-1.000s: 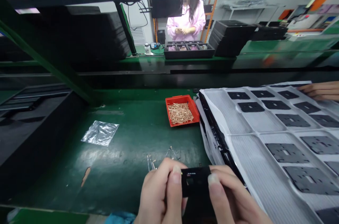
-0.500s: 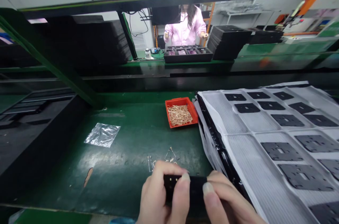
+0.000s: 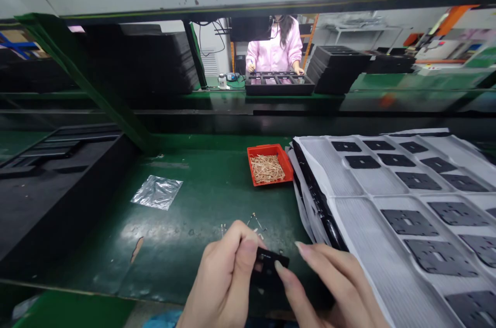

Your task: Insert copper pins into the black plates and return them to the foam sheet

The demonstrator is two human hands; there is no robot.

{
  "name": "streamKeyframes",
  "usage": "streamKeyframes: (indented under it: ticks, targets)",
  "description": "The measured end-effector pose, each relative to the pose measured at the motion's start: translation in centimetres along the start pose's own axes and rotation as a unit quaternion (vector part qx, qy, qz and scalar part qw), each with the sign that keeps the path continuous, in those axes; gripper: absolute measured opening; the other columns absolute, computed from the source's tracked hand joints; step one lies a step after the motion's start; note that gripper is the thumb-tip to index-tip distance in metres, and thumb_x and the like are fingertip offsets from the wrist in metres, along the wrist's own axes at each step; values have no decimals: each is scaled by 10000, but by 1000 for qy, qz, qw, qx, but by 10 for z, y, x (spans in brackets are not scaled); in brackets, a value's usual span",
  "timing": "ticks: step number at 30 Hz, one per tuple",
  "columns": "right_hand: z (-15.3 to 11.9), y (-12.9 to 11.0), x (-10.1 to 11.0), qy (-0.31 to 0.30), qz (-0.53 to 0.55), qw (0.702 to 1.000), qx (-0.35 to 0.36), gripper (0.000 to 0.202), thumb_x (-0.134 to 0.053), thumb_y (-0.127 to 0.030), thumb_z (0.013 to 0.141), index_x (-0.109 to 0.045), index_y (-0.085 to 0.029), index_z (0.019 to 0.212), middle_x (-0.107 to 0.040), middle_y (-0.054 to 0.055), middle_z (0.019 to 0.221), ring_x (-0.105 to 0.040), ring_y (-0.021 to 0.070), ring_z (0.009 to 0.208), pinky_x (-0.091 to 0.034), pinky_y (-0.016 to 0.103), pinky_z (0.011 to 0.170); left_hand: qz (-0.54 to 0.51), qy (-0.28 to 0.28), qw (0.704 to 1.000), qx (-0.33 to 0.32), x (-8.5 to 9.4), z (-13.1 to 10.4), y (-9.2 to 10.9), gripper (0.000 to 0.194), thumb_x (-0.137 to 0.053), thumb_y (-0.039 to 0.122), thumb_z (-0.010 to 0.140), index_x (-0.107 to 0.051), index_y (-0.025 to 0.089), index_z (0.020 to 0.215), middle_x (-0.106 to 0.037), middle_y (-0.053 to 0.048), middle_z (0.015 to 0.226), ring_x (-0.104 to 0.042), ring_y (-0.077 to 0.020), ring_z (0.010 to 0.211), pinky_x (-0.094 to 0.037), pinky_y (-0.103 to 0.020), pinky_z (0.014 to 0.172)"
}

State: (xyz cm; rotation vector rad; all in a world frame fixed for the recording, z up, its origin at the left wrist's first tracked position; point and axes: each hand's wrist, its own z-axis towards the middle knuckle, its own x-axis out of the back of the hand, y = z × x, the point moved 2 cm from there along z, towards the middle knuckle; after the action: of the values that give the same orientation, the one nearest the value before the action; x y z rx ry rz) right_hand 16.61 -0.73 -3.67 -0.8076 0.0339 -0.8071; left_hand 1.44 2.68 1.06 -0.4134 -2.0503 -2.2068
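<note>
A small black part [image 3: 271, 266] with tiny bright marks along its upper edge is pinched in my left hand [image 3: 228, 276], low in the middle of the view. My right hand [image 3: 329, 281] is just to its right, fingers spread apart, with the thumb tip at the part's near right side. Some thin small pieces [image 3: 254, 220] lie on the green table just beyond my hands. Farther back, a red tray [image 3: 287, 167] contains many small tan strips.
White lined trays [image 3: 358, 219] with flat black plates stand stacked at the right. A clear plastic bag [image 3: 157, 192] lies left on the green table [image 3: 201, 162]. Black box [image 3: 96, 199] at far left. Across the bench, a person in pink [image 3: 274, 51] handles a black tray [image 3: 279, 89].
My right hand's fingers have come off the black part and spread, while my left hand keeps it, now tilted. The view has shifted slightly. The person's hands across have lowered to their tray.
</note>
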Motion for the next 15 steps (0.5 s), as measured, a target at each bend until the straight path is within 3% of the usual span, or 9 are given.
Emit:
streamKeyframes:
  ticks: [4,7,10,15]
  targets:
    - [3,-2,-4,-15,-51,996,71,268,-683,-176,953,-803,-364,1102,-770,31,982,-689,207,836,-539,379,733,16,-14,999,-44,7,-5,-6,423,-370,454,1133,-591,236,846,-532,50,611,-458,-115,519,-331,-238,488]
    - [4,-5,-10,-39,-50,995,80,241,-674,-161,958,-805,-337,1059,-780,29,969,-676,208,871,-524,387,772,59,-22,995,-81,12,-8,-14,378,-354,385,1143,-601,245,893,-561,45,636,-489,-124,521,-357,-246,504]
    - [6,-7,-14,-67,-28,994,86,193,-668,-150,964,-772,-300,1026,-778,20,959,-662,200,890,-509,373,791,122,-17,980,-158,16,-11,-20,300,-372,304,1142,-606,260,961,-638,46,703,-568,-123,548,-403,-248,563]
    - [15,0,-21,-194,59,975,86,109,-591,-136,989,-629,-232,955,-700,24,871,-654,159,820,-539,292,715,156,16,952,-262,21,-13,-20,189,-435,264,1140,-609,258,1066,-710,39,762,-689,-123,619,-500,-240,656]
